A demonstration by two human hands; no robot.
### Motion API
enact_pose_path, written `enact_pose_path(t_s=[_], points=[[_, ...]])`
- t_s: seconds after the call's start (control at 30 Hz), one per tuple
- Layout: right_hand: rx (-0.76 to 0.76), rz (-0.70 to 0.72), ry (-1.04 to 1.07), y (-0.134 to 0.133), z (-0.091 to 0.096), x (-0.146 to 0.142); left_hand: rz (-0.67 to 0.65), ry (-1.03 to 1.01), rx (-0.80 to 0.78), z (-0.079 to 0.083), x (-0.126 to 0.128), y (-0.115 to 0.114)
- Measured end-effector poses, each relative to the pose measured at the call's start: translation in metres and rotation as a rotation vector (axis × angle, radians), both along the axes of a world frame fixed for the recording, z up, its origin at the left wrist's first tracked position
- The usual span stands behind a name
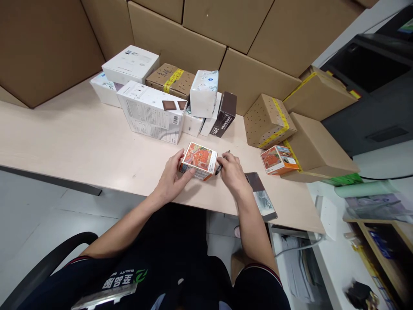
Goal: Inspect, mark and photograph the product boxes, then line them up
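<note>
In the head view a small orange and white printed carton (200,156) sits on the table near its front edge, with its picture side up. My left hand (174,175) grips the carton's left end, thumb along the near side and fingers at the far left corner. My right hand (231,171) is closed around a slim dark pen (219,168), whose lower end comes close to the carton's right end. Whether these right fingers also press on the carton, I cannot tell. A flat dark and grey booklet or pouch (263,196) lies just right of my right wrist.
White boxes (151,112), a yellow-taped brown box (171,80) and a dark brown box (226,114) are grouped behind. To the right, a similar orange carton (279,160) stands beside cardboard boxes (269,120). Large cartons (180,38) wall the back of the table (64,137).
</note>
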State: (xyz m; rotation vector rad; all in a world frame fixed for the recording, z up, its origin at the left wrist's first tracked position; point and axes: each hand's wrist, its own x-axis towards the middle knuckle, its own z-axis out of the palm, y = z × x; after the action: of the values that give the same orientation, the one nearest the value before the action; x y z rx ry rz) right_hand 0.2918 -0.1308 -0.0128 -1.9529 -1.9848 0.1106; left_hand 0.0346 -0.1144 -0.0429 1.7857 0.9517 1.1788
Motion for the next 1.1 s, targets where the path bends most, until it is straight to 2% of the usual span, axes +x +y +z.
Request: enact_pose_path(t_s=[0.23,0.3,0.37,0.47,0.6,0.67,0.77,0.9,1.0,1.1], points=[[0.026,-0.148,-0.006,-0.002,0.007,-0.001,0.201,0.193,0.321,0.003,0.005,-0.009],[0.132,-0.224,0.11,-0.002,0.008,0.0,0.26,0.24,0.312,0.005,0.005,-0.013],[0.294,-0.234,0.324,-0.002,0.008,-0.002,0.279,0.265,0.235,0.007,0.005,-0.015],[0.434,-0.093,0.576,0.001,0.007,-0.009,0.242,0.261,0.12,0.008,0.004,-0.016],[0.304,0.06,0.589,0.005,0.006,-0.02,0.186,0.208,0.073,0.008,0.003,-0.013],[0.268,0.089,0.609,0.004,0.007,-0.023,0.137,0.138,0.092,0.008,0.003,-0.012],[0.387,0.099,0.668,-0.002,0.01,-0.024,0.053,0.06,0.159,0.009,0.003,-0.011],[0.545,0.146,0.62,-0.012,0.015,-0.022,-0.014,0.126,0.183,0.012,0.003,-0.01],[0.54,0.182,0.571,-0.015,0.014,-0.021,-0.067,0.182,0.14,0.012,0.003,-0.008],[0.555,0.198,0.585,-0.016,0.012,-0.02,-0.057,0.197,0.148,0.011,0.002,-0.008]])
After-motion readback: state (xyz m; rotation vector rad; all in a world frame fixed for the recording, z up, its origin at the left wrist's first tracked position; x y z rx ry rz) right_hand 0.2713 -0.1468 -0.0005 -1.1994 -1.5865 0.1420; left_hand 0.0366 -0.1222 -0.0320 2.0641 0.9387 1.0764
